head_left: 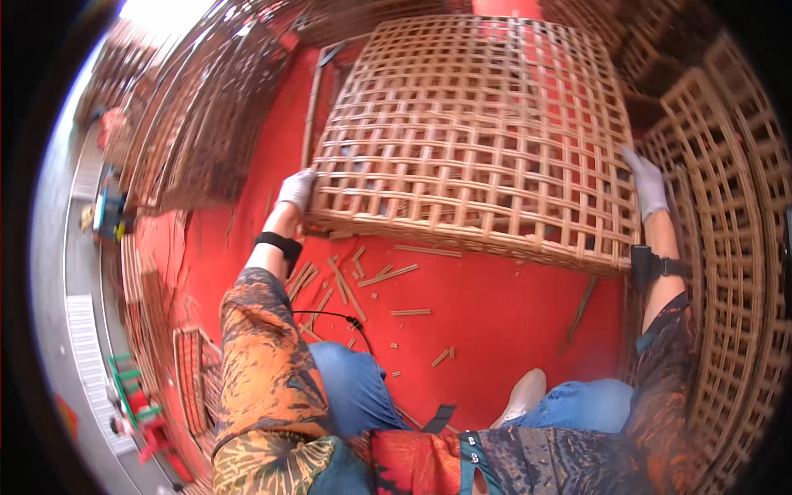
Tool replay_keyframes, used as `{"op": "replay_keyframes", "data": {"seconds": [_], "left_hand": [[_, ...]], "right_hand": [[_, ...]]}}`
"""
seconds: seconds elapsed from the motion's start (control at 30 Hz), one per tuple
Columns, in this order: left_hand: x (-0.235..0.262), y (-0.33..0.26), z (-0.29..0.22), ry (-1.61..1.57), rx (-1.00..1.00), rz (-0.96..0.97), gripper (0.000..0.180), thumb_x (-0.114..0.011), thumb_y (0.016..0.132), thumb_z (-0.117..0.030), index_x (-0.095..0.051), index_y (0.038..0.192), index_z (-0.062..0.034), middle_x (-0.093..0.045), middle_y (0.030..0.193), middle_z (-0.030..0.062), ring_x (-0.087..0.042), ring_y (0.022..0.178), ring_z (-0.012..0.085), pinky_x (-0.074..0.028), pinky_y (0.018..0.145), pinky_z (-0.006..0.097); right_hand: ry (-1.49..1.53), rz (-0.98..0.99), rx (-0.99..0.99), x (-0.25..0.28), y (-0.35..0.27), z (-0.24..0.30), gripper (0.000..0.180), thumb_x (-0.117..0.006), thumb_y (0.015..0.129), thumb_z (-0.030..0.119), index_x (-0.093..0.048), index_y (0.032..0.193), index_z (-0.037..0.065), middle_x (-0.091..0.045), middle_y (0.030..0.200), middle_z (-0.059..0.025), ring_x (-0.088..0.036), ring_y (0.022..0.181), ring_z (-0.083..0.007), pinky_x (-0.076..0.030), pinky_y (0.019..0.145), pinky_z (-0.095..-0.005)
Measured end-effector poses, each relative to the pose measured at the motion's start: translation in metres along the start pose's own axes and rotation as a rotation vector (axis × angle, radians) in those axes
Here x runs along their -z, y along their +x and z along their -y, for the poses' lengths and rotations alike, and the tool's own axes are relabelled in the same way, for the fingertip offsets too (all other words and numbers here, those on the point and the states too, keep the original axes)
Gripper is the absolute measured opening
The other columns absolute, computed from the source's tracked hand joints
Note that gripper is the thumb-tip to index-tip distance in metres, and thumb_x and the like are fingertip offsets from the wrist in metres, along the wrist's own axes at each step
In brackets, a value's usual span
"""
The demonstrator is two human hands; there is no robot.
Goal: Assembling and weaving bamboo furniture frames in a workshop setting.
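A large brown woven wicker lattice panel [462, 124] spans the middle of the view, with a thick near rim and square openings through which red shows. My left hand [297, 190], in a whitish glove, grips its left side by the near corner. On the opposite side, my right hand [648, 183], gloved the same way, is closed against the edge. The fingers of both hands are partly hidden by the rim. A black band [279, 245] circles my left wrist, and a dark strapped device [648, 266] sits on my right.
Short cut wicker strips [342, 285] lie scattered over the red floor [495, 330] before my knees. Lattice panels stand in a stack [718, 190] close on the right; more wicker pieces [206, 124] rise at the far left. A black cable [355, 319] runs near my left knee.
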State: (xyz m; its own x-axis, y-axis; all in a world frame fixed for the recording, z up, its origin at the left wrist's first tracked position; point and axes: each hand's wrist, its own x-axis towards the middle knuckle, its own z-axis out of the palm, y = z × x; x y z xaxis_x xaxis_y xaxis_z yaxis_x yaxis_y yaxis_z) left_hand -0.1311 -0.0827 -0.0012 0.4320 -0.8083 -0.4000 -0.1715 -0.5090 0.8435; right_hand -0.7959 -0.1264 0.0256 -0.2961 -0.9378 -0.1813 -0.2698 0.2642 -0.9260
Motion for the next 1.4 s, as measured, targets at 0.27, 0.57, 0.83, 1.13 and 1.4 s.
{"op": "replay_keyframes", "data": {"seconds": [0.27,0.57,0.83,1.13,1.4], "left_hand": [[0.084,-0.016,0.045,0.539,-0.051,-0.392,0.051,-0.06,0.082,-0.042,-0.058,0.122,-0.0119,-0.062,0.113,0.0119,-0.059,0.099,0.0215,-0.048,0.083,0.037],[0.018,0.008,0.069,0.363,0.019,-0.39,0.049,-0.058,0.084,-0.041,-0.056,0.125,-0.014,-0.066,0.108,0.0121,-0.064,0.094,0.024,-0.049,0.079,0.035],[0.026,-0.005,0.056,0.478,-0.196,-0.361,0.039,-0.056,0.086,-0.035,-0.059,0.119,-0.0151,-0.068,0.095,0.0132,-0.065,0.09,0.0293,-0.048,0.079,0.037],[0.049,-0.084,0.114,0.257,-0.224,-0.296,0.047,-0.061,0.087,-0.014,-0.049,0.13,-0.0006,-0.065,0.112,0.0154,-0.064,0.093,0.0171,-0.05,0.08,0.028],[0.091,-0.075,0.147,0.397,-0.188,-0.365,0.047,-0.057,0.091,-0.019,-0.046,0.133,-0.0006,-0.062,0.118,0.0166,-0.061,0.103,0.0228,-0.047,0.089,0.031]], "right_hand": [[-0.178,0.019,-0.094,-0.04,0.046,-0.061,0.072,-0.064,0.084,0.047,-0.05,0.128,-0.008,-0.053,0.13,-0.0161,-0.048,0.12,-0.0229,-0.033,0.102,-0.0318],[-0.346,0.06,0.02,-0.027,0.067,-0.09,0.071,-0.051,0.09,0.054,-0.048,0.13,-0.005,-0.055,0.129,-0.0172,-0.051,0.117,-0.0246,-0.036,0.099,-0.0308],[-0.195,0.043,-0.023,-0.031,0.058,-0.084,0.068,-0.054,0.091,0.05,-0.049,0.128,-0.006,-0.058,0.123,-0.0144,-0.052,0.115,-0.0215,-0.035,0.099,-0.0292],[-0.325,0.155,-0.033,-0.022,0.027,-0.075,0.073,-0.055,0.09,0.05,-0.042,0.134,-0.007,-0.049,0.134,-0.0182,-0.045,0.125,-0.0246,-0.032,0.104,-0.0304],[-0.282,0.159,-0.008,-0.063,0.051,-0.039,0.053,-0.057,0.092,0.038,-0.053,0.126,-0.003,-0.062,0.105,-0.0056,-0.054,0.09,-0.0125,-0.043,0.08,-0.0262]]}}
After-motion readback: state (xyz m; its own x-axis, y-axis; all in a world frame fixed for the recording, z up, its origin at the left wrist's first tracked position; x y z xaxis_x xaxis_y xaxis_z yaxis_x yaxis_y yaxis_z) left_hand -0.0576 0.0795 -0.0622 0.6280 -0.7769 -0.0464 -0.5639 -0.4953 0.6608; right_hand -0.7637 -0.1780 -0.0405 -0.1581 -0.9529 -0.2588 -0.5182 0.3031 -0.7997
